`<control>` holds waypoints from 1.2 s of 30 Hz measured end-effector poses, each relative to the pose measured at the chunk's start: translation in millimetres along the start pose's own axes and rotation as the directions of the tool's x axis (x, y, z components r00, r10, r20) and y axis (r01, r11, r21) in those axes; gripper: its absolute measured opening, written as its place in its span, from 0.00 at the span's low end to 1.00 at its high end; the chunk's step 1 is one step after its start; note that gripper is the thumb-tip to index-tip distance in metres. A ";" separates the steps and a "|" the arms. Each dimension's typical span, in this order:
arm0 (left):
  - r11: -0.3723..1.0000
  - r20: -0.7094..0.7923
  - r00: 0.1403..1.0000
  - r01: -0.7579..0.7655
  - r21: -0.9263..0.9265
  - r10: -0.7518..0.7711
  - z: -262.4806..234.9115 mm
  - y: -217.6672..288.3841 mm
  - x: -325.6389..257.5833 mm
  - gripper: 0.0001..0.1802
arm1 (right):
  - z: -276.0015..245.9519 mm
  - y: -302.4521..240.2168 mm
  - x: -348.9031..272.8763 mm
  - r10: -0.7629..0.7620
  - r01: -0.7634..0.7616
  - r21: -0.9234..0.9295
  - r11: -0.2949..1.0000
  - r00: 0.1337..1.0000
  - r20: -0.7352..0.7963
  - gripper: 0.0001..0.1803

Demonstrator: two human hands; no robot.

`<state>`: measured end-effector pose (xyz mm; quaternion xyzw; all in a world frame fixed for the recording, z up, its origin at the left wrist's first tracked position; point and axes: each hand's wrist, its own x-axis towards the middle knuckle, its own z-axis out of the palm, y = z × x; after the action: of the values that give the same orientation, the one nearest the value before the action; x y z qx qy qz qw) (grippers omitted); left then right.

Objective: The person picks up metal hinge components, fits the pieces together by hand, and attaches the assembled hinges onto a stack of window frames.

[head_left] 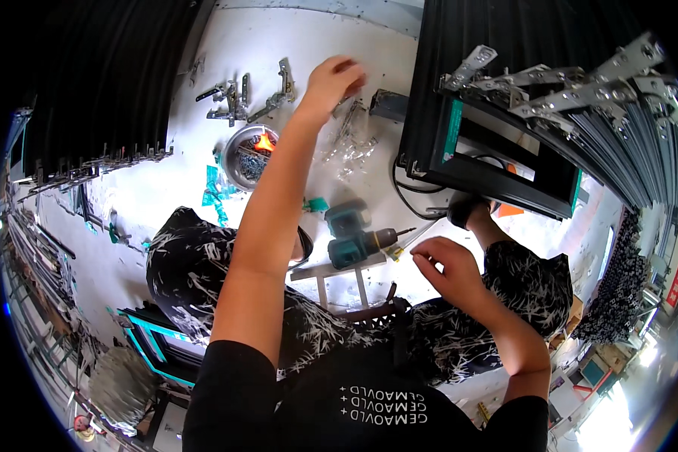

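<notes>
My left hand (333, 87) reaches far forward over the white floor, its fingertips smeared by motion. Whether it holds anything is hidden. Just below it lies crumpled clear plastic (352, 143). Metal hinge arms (233, 98) are spread to its left. A round metal bowl (242, 167) of small metal pieces, with something orange in it, stands partly behind my left forearm. My right hand (453, 273) hovers near my right knee, loosely bent, thumb and fingers apart with nothing visible between them. Beside it a teal and black cordless drill (358, 247) lies on its side, bit pointing right.
Black frame profiles (98, 83) are stacked at left. On the right, a black window frame (497, 169) leans with other profiles, metal hinge arms (595, 83) on top. A black cable (403, 192) loops beside it. Teal scraps (214, 192) lie near the bowl, a dark block (389, 105) ahead.
</notes>
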<state>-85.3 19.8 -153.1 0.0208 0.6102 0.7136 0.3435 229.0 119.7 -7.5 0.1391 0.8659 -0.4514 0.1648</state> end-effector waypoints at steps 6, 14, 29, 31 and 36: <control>0.710 -0.276 0.952 0.285 0.644 -0.132 -114.6 -173.4 17.8 0.21 | -0.5 -2.5 1.2 -0.103 0.113 -0.153 0.982 0.992 0.075 0.06; 0.549 -0.344 0.913 0.175 0.817 0.220 -69.7 -198.9 42.2 0.20 | -8.5 -3.5 1.4 -0.080 0.105 -0.228 0.968 0.990 0.116 0.09; 0.743 -0.061 0.869 0.453 0.493 -0.491 -94.4 -158.9 46.5 0.14 | -25.1 6.0 -1.0 -0.120 0.117 -0.286 0.951 0.993 0.009 0.10; 0.774 0.077 0.817 0.506 0.380 -0.572 -92.3 -129.6 17.1 0.11 | -26.8 5.4 0.2 -0.112 0.104 -0.236 0.966 0.994 -0.019 0.09; 0.838 0.228 0.815 0.545 0.013 -0.533 -40.8 -85.4 -94.8 0.10 | -10.9 21.1 24.5 -0.016 0.032 0.097 0.995 0.987 -0.160 0.16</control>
<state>8.4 -62.4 -202.1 -0.0823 0.5295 0.5962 0.5979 213.2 142.7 -27.2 0.1723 0.8544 -0.4832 0.0825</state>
